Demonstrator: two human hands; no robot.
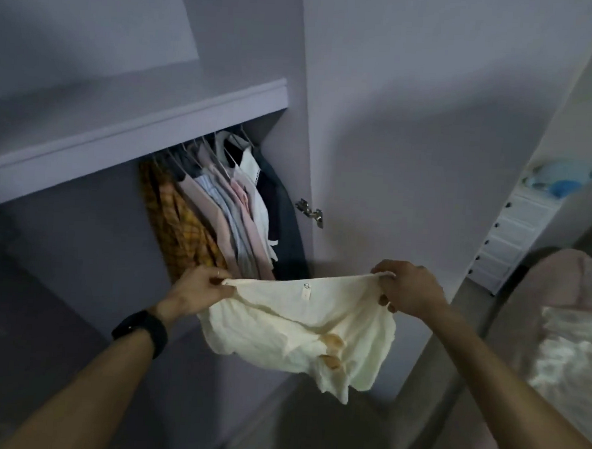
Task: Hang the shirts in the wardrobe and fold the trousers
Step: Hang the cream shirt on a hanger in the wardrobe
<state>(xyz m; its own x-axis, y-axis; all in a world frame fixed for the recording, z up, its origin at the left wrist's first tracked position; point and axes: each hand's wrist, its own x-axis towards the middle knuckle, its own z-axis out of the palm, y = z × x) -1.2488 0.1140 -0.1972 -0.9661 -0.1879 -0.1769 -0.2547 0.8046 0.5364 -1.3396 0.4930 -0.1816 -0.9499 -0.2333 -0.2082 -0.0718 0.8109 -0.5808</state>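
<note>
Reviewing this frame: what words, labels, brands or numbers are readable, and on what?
Nothing is legible.
Tag at the top edge of the cream shirt: a dark mark, too small and blurred to read.
Black wristband: no writing shows.

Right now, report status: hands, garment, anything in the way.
Both busy: left hand and right hand pinch the cream garment by its top edge, stretched between them. No hanger visible in it. Behind it, hung shirts crowd the wardrobe.
</note>
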